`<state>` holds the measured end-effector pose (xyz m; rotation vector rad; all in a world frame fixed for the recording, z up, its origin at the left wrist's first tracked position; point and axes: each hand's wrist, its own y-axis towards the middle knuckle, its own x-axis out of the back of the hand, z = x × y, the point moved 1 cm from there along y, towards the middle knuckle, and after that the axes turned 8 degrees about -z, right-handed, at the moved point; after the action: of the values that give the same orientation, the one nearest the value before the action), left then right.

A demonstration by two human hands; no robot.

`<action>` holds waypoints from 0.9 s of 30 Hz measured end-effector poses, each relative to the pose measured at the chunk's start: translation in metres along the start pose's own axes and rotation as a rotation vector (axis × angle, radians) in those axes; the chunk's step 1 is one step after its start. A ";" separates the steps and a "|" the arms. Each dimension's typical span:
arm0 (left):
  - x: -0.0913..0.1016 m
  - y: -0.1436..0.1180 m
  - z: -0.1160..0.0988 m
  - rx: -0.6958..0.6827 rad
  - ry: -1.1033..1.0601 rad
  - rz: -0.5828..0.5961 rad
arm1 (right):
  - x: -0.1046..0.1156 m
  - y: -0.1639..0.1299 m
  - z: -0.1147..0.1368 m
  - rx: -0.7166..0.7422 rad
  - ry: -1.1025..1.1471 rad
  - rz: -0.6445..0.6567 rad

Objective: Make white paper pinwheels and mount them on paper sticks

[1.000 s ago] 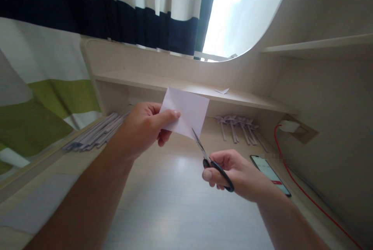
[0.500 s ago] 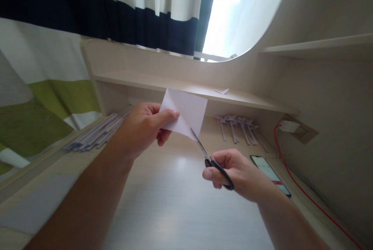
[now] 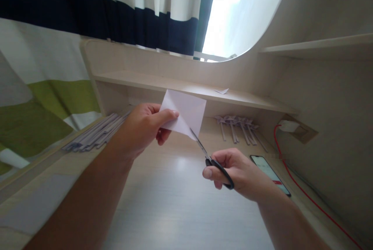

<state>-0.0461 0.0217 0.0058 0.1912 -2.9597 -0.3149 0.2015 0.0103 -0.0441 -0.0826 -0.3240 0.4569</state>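
Observation:
My left hand (image 3: 145, 127) pinches the left edge of a small white sheet of paper (image 3: 186, 112) and holds it up above the desk. My right hand (image 3: 236, 172) grips black-handled scissors (image 3: 214, 164). Their blades point up and to the left, with the tips at the lower edge of the paper.
A pale wooden desk (image 3: 180, 203) lies below, with a low shelf (image 3: 186, 86) along the back. Cut paper strips (image 3: 96, 133) lie at the left, folded paper pieces (image 3: 237, 127) at the back right. A phone (image 3: 269, 174) and a red cable (image 3: 294, 180) lie at the right.
The scissors' tips have crept up a little into the lower edge of the paper. The paper has tilted slightly. Both hands have stayed almost where they were.

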 end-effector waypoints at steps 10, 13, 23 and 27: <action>0.000 -0.001 0.004 0.011 -0.002 0.046 | -0.001 0.000 0.002 -0.026 -0.005 -0.001; -0.002 0.000 0.005 0.026 0.007 0.062 | -0.001 0.000 0.001 -0.034 0.014 0.007; -0.007 0.000 0.006 0.048 -0.019 0.086 | -0.001 0.001 0.001 -0.024 0.030 0.017; -0.006 0.001 0.006 0.057 -0.028 0.087 | -0.002 0.002 0.003 -0.024 0.022 0.003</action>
<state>-0.0409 0.0244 -0.0006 0.0653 -2.9959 -0.2243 0.1986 0.0110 -0.0422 -0.1115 -0.3079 0.4549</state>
